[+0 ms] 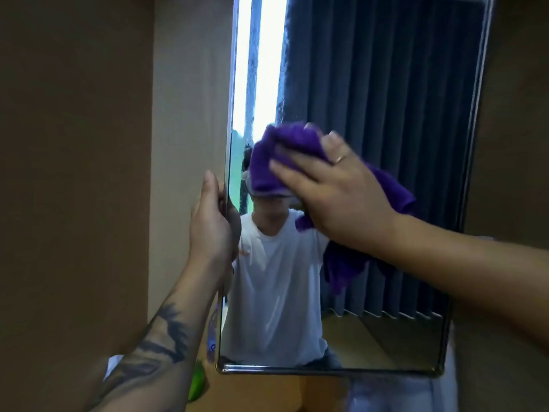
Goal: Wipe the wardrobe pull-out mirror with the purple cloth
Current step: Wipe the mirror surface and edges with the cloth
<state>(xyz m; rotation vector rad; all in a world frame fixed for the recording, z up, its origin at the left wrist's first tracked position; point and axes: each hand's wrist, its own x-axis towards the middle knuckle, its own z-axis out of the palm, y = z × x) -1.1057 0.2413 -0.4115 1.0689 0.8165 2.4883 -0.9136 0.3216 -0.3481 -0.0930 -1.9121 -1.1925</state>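
Observation:
The pull-out mirror point(386, 114) stands upright in a thin metal frame and fills the middle and right of the view. It reflects a dark curtain, a bright window strip and a person in a white shirt. My left hand point(212, 224) grips the mirror's left edge at mid height, thumb up along the frame. My right hand point(332, 188) presses the bunched purple cloth point(285, 156) flat against the glass left of centre, fingers spread over it. A tail of the cloth hangs out past my wrist on the right.
A brown wardrobe panel point(74, 144) stands close on the left, with a lighter inner panel point(190, 99) beside the mirror. A green object point(197, 385) and a clear bottle-like thing point(212, 337) sit low behind the mirror's lower left corner. Another brown panel point(517, 114) borders the right side.

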